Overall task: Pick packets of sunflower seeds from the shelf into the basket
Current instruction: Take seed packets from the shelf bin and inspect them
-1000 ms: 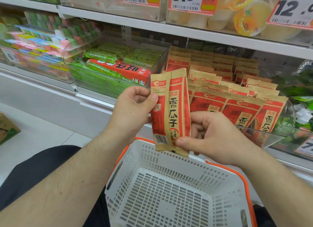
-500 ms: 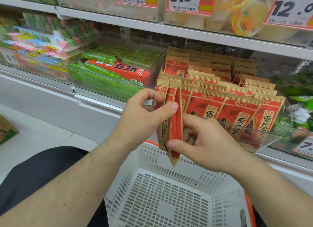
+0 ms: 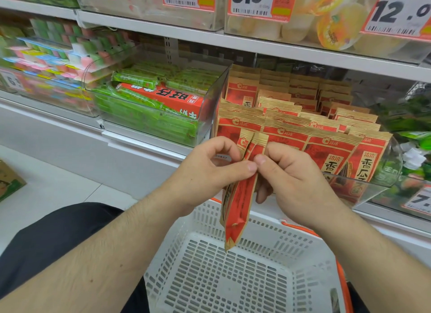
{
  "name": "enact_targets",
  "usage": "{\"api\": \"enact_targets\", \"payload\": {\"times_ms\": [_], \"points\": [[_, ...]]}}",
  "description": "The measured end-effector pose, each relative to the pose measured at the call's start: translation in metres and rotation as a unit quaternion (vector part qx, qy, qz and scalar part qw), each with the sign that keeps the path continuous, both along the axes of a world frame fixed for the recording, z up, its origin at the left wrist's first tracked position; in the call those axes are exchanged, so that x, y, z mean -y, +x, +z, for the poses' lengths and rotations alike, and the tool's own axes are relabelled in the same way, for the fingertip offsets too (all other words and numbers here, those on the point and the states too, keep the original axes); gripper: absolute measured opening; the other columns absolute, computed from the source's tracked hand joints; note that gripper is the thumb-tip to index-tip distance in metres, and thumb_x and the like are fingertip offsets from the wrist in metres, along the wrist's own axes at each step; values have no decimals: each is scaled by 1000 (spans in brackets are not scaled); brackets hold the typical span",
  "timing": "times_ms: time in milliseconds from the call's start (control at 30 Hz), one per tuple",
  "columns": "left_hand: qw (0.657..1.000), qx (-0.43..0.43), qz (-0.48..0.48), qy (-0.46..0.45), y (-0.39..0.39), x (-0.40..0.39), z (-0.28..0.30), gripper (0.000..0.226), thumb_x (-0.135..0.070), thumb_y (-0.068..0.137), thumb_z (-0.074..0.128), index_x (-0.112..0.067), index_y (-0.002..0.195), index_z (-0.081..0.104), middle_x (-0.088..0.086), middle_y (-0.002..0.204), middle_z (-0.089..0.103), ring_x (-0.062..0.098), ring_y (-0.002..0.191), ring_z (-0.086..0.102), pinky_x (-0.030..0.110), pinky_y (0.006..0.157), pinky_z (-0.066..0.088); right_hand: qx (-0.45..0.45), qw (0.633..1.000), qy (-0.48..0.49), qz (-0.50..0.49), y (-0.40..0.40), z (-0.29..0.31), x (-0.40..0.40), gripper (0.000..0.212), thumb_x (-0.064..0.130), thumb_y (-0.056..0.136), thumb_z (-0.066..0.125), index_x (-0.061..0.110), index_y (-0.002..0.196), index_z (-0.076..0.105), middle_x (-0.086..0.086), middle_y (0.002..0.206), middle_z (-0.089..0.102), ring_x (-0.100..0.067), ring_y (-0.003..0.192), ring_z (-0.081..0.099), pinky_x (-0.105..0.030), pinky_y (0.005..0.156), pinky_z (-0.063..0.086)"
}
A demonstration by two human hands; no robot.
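Both hands meet at mid-frame over the basket (image 3: pixel 235 287), each w/ a grip on the same held packets (image 3: pixel 240 203) of sunflower seeds. L hand (image 3: pixel 210 172): thumb pressed on the near face, fingers curled round the far side, grasping the upper part. R hand (image 3: pixel 293 179): thumb tip just beside the L thumb, fingers curled behind the packets, also grasping. Packets appear to be two, seen edge-on, red w/ tan ends, hanging upright; top ends stick up above the thumbs, bottom ends point down below both hands, above the basket interior, not touching its floor. Basket: white perforated plastic, orange rim and handle, sits directly below the hands, betw. the forearms; no packets visible inside. Beyond the hands and to the R of the R hand: clear bin (image 3: pixel 363 191) on the shelf (image 3: pixel 268 46), holding rows of matching stocked packets (image 3: pixel 331 154) standing upright, front row just behind the R hand's knuckles. Beyond and to the L of the L hand: second clear bin w/ green wrapped bars (image 3: pixel 144 116) and a red box (image 3: pixel 163 98). Above the hands, upper shelf edge carries price tags (image 3: pixel 254 0). Further L: pastel cups, blurred. Dark trouser leg (image 3: pixel 46 242) below the L forearm.
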State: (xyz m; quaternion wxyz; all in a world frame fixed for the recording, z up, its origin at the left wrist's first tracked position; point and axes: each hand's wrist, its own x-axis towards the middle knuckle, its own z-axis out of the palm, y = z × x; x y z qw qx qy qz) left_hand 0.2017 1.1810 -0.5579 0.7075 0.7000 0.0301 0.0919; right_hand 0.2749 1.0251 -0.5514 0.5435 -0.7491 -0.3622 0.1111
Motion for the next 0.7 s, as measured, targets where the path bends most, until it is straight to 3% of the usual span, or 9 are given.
{"api": "enact_targets", "payload": {"times_ms": [100,233,400,467,567,700], "points": [[999,-25,-14,-44,0,1,2,15,-26,75,68,-15,71,57,5,69,64,23,72,60,37,69,50,-36,999,18,21,1,1,-1,27,30,91,48,13,73,57,-8,63,68,-19,48,63,-25,51,47],[995,-49,-30,-76,0,-1,2,14,-26,76,65,-14,71,59,8,71,65,26,77,58,40,74,47,-52,998,23,34,1,1,-2,27,29,91,48,10,73,58,-14,68,69,-20,49,62,-25,51,48],[995,-41,-31,-91,1,-2,3,16,-22,76,69,-13,70,58,6,69,64,22,71,60,37,70,49,-50,998,11,33,1,4,0,30,18,100,55,6,73,58,-8,64,69,-18,50,63,-24,52,49],[994,-34,-24,-99,2,-3,3,19,-20,76,73,-13,67,59,5,65,63,18,64,60,36,68,50,-38,999,-12,37,1,5,2,28,14,98,58,5,73,61,-7,64,70,-18,53,66,-30,54,53],[994,-26,-15,-107,3,-5,4,16,-22,76,67,-16,62,61,4,64,63,16,61,60,34,64,51,4,997,-60,47,-1,4,3,32,30,90,58,4,74,64,-5,68,70,-18,58,69,-51,63,57],[995,-17,-6,-99,3,-5,2,16,-23,75,66,-14,63,61,3,65,64,16,62,59,36,65,51,25,995,-84,55,-3,4,2,36,33,90,51,2,79,64,-5,73,71,-16,62,69,-55,66,56]]}}
